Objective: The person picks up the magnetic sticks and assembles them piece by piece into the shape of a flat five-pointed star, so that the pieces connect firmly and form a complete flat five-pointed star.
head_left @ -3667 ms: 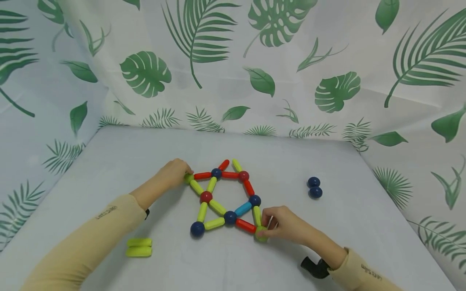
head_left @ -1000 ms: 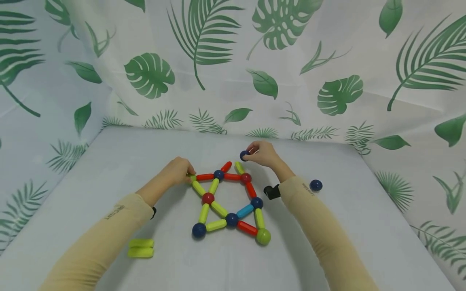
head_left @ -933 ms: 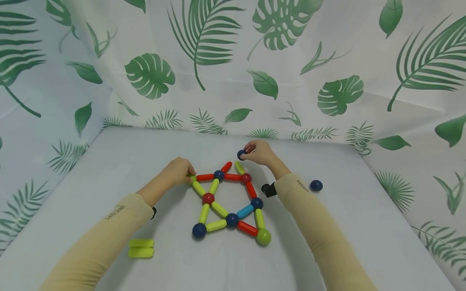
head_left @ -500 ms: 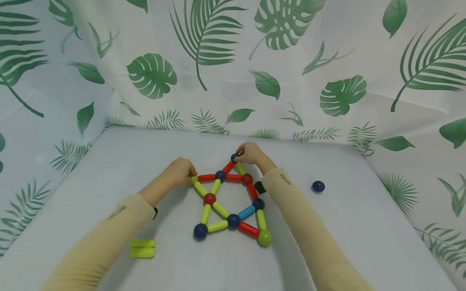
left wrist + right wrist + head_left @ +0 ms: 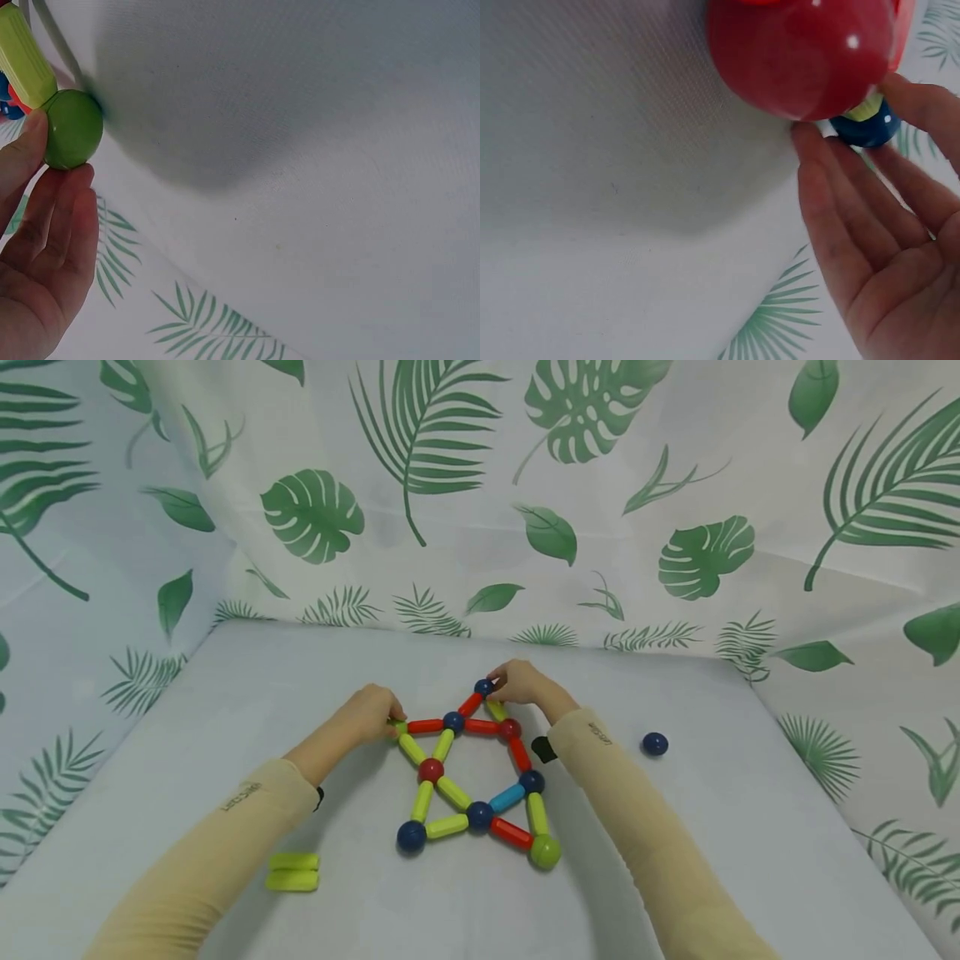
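A flat star-like frame of magnetic rods and balls lies on the pale tabletop (image 5: pixel 360 918). At its far left corner my left hand (image 5: pixel 367 714) pinches a green ball (image 5: pixel 75 129), thumb on one side and fingertips on the other. My right hand (image 5: pixel 519 681) is at the far tip, thumb and fingers around a dark blue ball (image 5: pixel 483 687). A red rod (image 5: pixel 470 704) and a yellow-green rod (image 5: pixel 496 709) meet at that ball. In the right wrist view a red ball (image 5: pixel 802 52) partly hides the blue one.
One loose dark blue ball (image 5: pixel 656 743) lies to the right of the frame. Two yellow-green rods (image 5: pixel 292 871) lie side by side at the near left. A leaf-printed cloth (image 5: pixel 480 527) rises behind the table.
My right hand left the near right green ball, took one of the two loose blue balls and brought it to the far tip, joining the two rod ends. My left hand stayed put.
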{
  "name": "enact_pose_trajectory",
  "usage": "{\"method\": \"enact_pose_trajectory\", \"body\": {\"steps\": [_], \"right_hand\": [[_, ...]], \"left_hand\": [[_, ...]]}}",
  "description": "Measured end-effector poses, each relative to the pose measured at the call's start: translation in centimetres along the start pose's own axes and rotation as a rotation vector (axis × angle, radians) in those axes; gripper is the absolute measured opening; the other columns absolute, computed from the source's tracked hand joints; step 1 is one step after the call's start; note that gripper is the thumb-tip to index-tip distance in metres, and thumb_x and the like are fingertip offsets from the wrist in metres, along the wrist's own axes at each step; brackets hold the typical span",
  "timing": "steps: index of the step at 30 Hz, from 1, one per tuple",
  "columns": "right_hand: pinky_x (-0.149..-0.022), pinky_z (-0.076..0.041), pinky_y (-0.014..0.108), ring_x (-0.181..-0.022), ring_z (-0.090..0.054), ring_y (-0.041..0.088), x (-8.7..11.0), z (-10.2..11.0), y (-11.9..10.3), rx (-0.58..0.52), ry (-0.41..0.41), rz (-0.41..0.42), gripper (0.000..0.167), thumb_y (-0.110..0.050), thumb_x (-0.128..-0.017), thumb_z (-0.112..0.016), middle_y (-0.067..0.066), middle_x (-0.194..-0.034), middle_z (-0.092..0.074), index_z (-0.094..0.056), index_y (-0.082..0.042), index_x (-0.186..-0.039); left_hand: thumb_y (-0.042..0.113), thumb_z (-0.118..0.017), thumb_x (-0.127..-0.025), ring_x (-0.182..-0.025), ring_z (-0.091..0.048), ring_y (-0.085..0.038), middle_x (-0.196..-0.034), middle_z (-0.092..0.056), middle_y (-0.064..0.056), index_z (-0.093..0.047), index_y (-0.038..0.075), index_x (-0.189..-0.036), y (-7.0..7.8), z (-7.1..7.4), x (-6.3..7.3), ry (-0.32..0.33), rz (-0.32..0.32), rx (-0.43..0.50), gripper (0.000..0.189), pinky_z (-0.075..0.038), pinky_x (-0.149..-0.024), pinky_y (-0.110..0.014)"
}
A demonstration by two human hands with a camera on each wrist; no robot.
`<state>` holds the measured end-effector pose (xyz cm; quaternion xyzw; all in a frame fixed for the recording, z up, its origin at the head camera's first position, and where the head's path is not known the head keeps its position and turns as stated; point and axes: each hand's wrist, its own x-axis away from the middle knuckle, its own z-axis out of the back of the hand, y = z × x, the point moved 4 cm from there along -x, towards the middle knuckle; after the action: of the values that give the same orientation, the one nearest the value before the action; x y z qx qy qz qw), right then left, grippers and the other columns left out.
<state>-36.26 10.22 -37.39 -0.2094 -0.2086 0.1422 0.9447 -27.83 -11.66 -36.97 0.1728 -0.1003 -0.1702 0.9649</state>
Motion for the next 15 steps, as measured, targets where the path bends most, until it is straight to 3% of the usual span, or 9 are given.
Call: {"method": "enact_pose_trajectory", "body": {"steps": [4,8,15], "right_hand": [[-0.087,-0.046,0.037,-0.099,-0.057,0.025,1.4,0.2,0.4,0.028,-0.010,0.054,0.045,-0.019,-0.085,-0.064,0.014,-0.112,-0.061,-0.053,-0.002,-0.125],[-0.087,-0.046,0.040,-0.101,-0.056,0.028,4.0,0.5,0.9,0.059,-0.002,0.148,0.041,-0.020,-0.086,-0.063,0.013,-0.108,-0.063,-0.056,-0.001,-0.121],[-0.069,-0.049,0.029,-0.076,-0.057,0.021,10.3,-0.3,2.6,0.002,0.015,0.294,0.024,-0.020,-0.084,-0.066,0.003,-0.086,-0.063,-0.063,-0.004,-0.102]], "left_hand": [[0.006,-0.072,-0.077,-0.086,-0.058,-0.020,-0.098,-0.067,-0.010,-0.069,0.001,-0.100,0.0,0.0,-0.1,-0.008,0.003,0.002,0.024,-0.049,-0.078,-0.032],[0.005,-0.071,-0.077,-0.086,-0.058,-0.020,-0.098,-0.067,-0.011,-0.069,0.001,-0.100,0.0,0.1,-0.1,-0.003,0.001,-0.001,0.023,-0.049,-0.078,-0.032],[0.006,-0.072,-0.077,-0.087,-0.059,-0.020,-0.098,-0.067,-0.010,-0.069,0.002,-0.100,-0.2,0.0,-0.1,-0.003,0.004,0.008,0.024,-0.048,-0.079,-0.032]]}}
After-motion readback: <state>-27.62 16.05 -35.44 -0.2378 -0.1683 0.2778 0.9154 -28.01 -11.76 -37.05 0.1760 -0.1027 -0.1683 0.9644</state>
